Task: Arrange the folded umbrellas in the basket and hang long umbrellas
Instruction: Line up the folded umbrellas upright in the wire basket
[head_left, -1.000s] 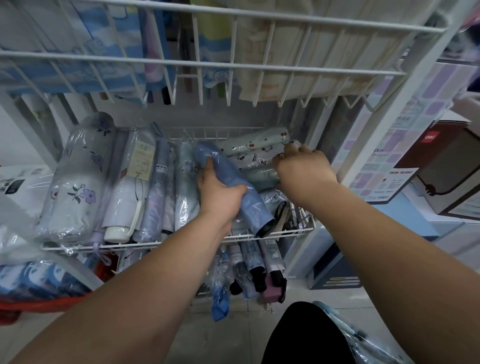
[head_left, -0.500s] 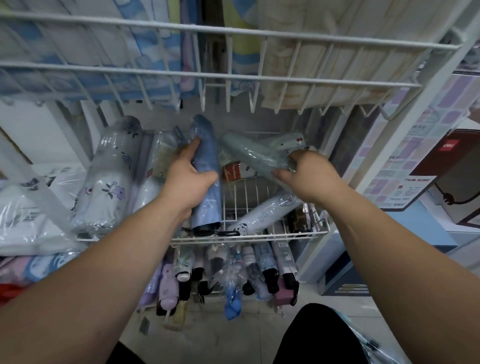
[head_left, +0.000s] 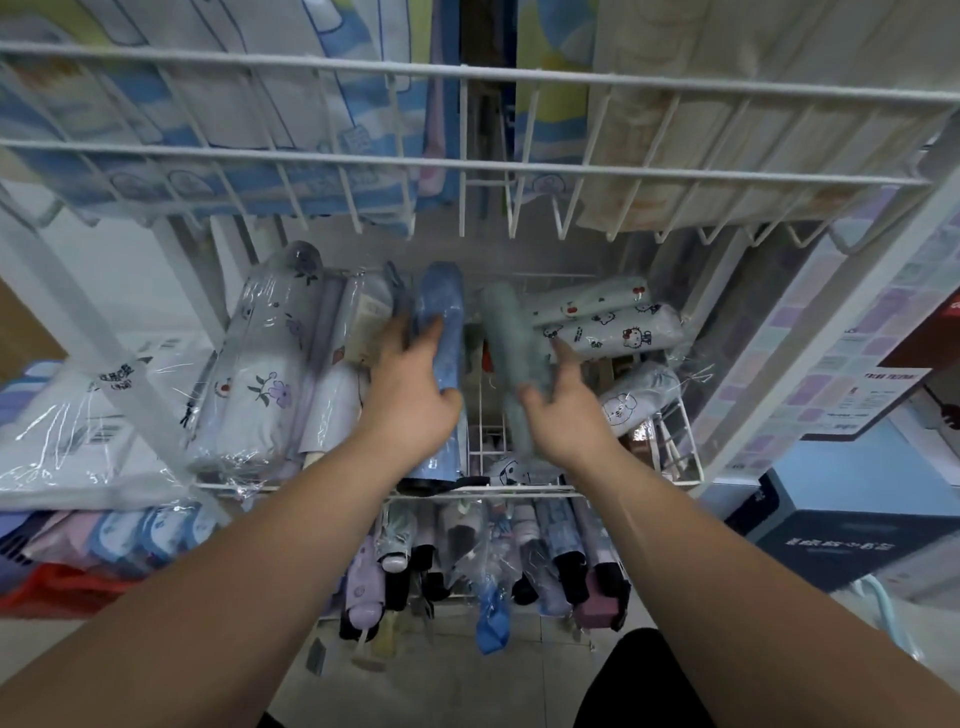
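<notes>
Both umbrellas have swung lengthwise since half a second ago. My left fingers (head_left: 423, 332) lie stretched along the blue umbrella (head_left: 441, 322), the left hand (head_left: 410, 400) pressing it against the wrapped row at centre left. My right fingers (head_left: 560, 353) are spread loose, the right hand (head_left: 569, 421) barely touching the teal umbrella (head_left: 506, 332), which lies just beside the blue one. Both rest in the wire basket (head_left: 519, 491) at mid-frame. At centre right, the cat-print umbrellas (head_left: 613, 332) lie crosswise and look unsorted, with bare wire showing between. I judge the row half done; no long umbrella hanging is visible.
</notes>
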